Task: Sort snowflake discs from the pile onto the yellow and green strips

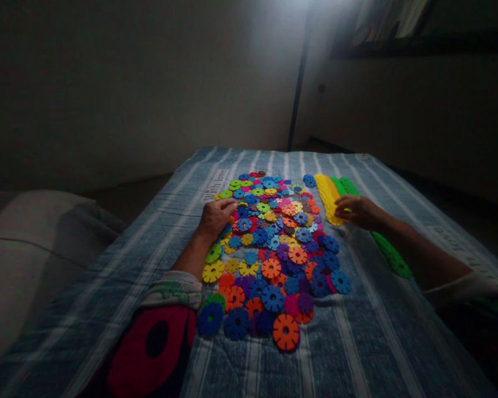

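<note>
Notched plastic snowflake discs (271, 268) in many colours lie in a loose, overlapping spread on the striped cloth. At the left edge of this spread is my left hand (216, 216), thumb and fingertips pinched together; whatever may be between them cannot be made out. On the right, overlapping discs form a long yellow row (327, 193). My right hand (359, 211) has its fingers closed at the near right side of that row, with yellow showing between thumb and fingers. A green row (392, 255) runs beside it, partly hidden under my right hand and forearm.
Blue striped cloth (161, 243) covers the table or bed top. A few blue discs (309, 181) lie beside the far end of the yellow row. At the left is a pale draped shape (33, 260). Dim walls and a dark pole (299, 88) stand behind.
</note>
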`<action>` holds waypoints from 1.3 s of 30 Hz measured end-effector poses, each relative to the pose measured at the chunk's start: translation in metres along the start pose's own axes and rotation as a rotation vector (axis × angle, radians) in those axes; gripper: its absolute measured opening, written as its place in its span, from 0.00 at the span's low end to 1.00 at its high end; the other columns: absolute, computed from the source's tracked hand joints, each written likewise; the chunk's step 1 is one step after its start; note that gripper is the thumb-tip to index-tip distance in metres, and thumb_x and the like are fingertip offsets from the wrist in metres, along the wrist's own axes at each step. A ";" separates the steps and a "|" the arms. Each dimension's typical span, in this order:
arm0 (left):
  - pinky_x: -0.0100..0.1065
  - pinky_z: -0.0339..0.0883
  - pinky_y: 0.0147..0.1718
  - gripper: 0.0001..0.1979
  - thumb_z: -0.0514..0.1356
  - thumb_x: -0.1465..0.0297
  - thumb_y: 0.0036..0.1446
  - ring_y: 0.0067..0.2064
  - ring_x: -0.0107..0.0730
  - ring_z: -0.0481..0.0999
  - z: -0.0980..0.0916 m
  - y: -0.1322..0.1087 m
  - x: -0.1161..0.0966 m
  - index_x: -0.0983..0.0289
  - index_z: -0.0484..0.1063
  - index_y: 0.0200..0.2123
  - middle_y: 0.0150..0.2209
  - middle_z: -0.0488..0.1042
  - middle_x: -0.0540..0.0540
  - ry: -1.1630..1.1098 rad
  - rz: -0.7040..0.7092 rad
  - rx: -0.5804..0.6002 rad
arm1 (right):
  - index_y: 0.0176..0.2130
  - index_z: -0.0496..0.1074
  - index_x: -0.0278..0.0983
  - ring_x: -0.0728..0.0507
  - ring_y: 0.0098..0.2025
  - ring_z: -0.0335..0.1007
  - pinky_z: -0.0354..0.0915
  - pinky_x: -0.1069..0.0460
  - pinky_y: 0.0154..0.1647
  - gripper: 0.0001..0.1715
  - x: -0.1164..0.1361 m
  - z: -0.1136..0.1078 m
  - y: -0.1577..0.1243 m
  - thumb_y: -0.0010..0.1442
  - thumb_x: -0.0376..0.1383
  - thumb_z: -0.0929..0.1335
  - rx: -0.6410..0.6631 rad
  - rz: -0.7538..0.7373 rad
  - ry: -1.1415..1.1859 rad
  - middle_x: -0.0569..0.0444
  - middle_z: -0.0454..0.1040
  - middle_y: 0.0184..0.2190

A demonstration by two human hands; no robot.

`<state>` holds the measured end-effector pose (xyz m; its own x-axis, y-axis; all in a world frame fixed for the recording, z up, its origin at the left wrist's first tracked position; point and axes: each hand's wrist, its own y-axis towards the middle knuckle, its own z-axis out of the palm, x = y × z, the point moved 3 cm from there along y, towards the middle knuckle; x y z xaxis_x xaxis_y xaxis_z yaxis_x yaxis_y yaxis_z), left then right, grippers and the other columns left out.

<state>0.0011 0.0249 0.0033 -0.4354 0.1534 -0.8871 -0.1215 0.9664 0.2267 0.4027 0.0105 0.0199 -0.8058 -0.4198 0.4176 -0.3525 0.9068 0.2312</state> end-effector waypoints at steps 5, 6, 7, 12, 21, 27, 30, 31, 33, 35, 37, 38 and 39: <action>0.36 0.70 0.44 0.19 0.64 0.56 0.44 0.41 0.41 0.78 0.000 0.001 0.000 0.63 0.82 0.34 0.35 0.82 0.56 -0.001 0.018 -0.005 | 0.26 0.78 0.38 0.42 0.39 0.76 0.70 0.49 0.40 0.09 -0.004 0.001 -0.001 0.54 0.35 0.69 0.035 0.014 -0.086 0.49 0.80 0.36; 0.36 0.71 0.44 0.18 0.64 0.56 0.44 0.41 0.41 0.78 0.000 0.001 0.000 0.63 0.81 0.34 0.35 0.82 0.56 0.000 0.018 -0.004 | 0.27 0.79 0.38 0.42 0.39 0.77 0.70 0.49 0.41 0.08 -0.005 0.001 -0.001 0.54 0.35 0.69 0.028 0.020 -0.105 0.49 0.80 0.36; 0.37 0.71 0.44 0.18 0.64 0.57 0.44 0.41 0.41 0.78 0.000 0.001 0.000 0.63 0.81 0.33 0.35 0.82 0.56 0.001 0.018 -0.004 | 0.30 0.79 0.38 0.41 0.40 0.76 0.70 0.49 0.41 0.08 -0.005 0.001 -0.002 0.55 0.36 0.69 0.012 0.032 -0.128 0.48 0.80 0.37; 0.38 0.70 0.47 0.16 0.63 0.59 0.45 0.43 0.43 0.78 0.000 0.000 -0.003 0.63 0.82 0.33 0.36 0.82 0.55 0.023 0.013 0.000 | 0.45 0.78 0.37 0.37 0.45 0.75 0.69 0.46 0.44 0.18 0.006 0.011 -0.008 0.58 0.43 0.69 -0.106 0.147 -0.321 0.45 0.79 0.44; 0.36 0.70 0.46 0.15 0.63 0.61 0.45 0.42 0.40 0.79 -0.001 0.001 0.000 0.63 0.82 0.33 0.36 0.82 0.55 0.000 0.022 -0.010 | 0.57 0.69 0.35 0.34 0.53 0.68 0.64 0.45 0.51 0.26 0.032 0.039 -0.003 0.60 0.39 0.64 -0.126 0.296 -0.447 0.41 0.75 0.50; 0.37 0.70 0.46 0.16 0.64 0.58 0.44 0.43 0.42 0.78 0.000 0.001 0.000 0.63 0.81 0.31 0.36 0.82 0.56 -0.033 0.026 -0.003 | 0.57 0.67 0.32 0.32 0.54 0.67 0.63 0.42 0.50 0.27 0.037 0.043 0.002 0.60 0.39 0.63 -0.096 0.351 -0.448 0.37 0.73 0.51; 0.36 0.70 0.45 0.16 0.65 0.57 0.44 0.43 0.42 0.78 0.000 0.000 -0.001 0.63 0.81 0.30 0.36 0.82 0.56 -0.038 0.023 -0.002 | 0.57 0.67 0.32 0.32 0.54 0.66 0.63 0.42 0.50 0.27 0.037 0.044 0.002 0.60 0.37 0.63 -0.103 0.357 -0.453 0.37 0.73 0.51; 0.36 0.71 0.45 0.16 0.65 0.57 0.44 0.42 0.41 0.78 0.000 0.000 -0.001 0.63 0.81 0.30 0.35 0.82 0.56 -0.039 0.023 -0.003 | 0.57 0.67 0.32 0.32 0.54 0.66 0.62 0.42 0.50 0.27 0.037 0.044 0.002 0.59 0.37 0.63 -0.109 0.355 -0.455 0.37 0.73 0.51; 0.36 0.71 0.44 0.16 0.65 0.57 0.44 0.41 0.41 0.78 0.000 0.000 -0.002 0.63 0.81 0.30 0.34 0.82 0.56 -0.038 0.024 -0.004 | 0.57 0.67 0.32 0.32 0.54 0.65 0.62 0.43 0.51 0.27 0.037 0.043 0.002 0.59 0.36 0.63 -0.117 0.354 -0.456 0.37 0.72 0.52; 0.37 0.71 0.44 0.16 0.65 0.58 0.44 0.41 0.42 0.78 0.000 -0.001 -0.003 0.64 0.81 0.31 0.34 0.82 0.56 -0.028 0.024 -0.008 | 0.58 0.66 0.32 0.32 0.55 0.65 0.62 0.43 0.52 0.28 0.036 0.043 0.002 0.58 0.35 0.63 -0.114 0.354 -0.456 0.37 0.72 0.53; 0.37 0.71 0.45 0.16 0.64 0.59 0.45 0.42 0.43 0.78 -0.001 -0.001 -0.003 0.64 0.81 0.32 0.35 0.82 0.56 -0.008 0.020 -0.008 | 0.58 0.66 0.32 0.33 0.56 0.65 0.61 0.44 0.52 0.28 0.036 0.044 0.002 0.59 0.35 0.63 -0.109 0.355 -0.454 0.37 0.71 0.54; 0.38 0.71 0.45 0.16 0.64 0.59 0.45 0.42 0.43 0.78 -0.001 -0.001 -0.004 0.64 0.81 0.32 0.35 0.82 0.56 0.004 0.018 -0.006 | 0.58 0.66 0.31 0.33 0.56 0.65 0.61 0.44 0.52 0.28 0.036 0.044 0.002 0.59 0.36 0.63 -0.111 0.356 -0.452 0.37 0.71 0.54; 0.38 0.71 0.45 0.17 0.63 0.58 0.45 0.42 0.42 0.78 -0.001 -0.001 -0.003 0.64 0.81 0.33 0.35 0.82 0.56 0.014 0.018 -0.003 | 0.58 0.66 0.31 0.33 0.56 0.65 0.61 0.43 0.52 0.28 0.035 0.045 0.002 0.60 0.37 0.63 -0.119 0.356 -0.450 0.37 0.71 0.53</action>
<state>0.0022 0.0236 0.0064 -0.4501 0.1673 -0.8771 -0.1162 0.9630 0.2433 0.3523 -0.0006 -0.0042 -0.9968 -0.0089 0.0799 0.0117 0.9673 0.2535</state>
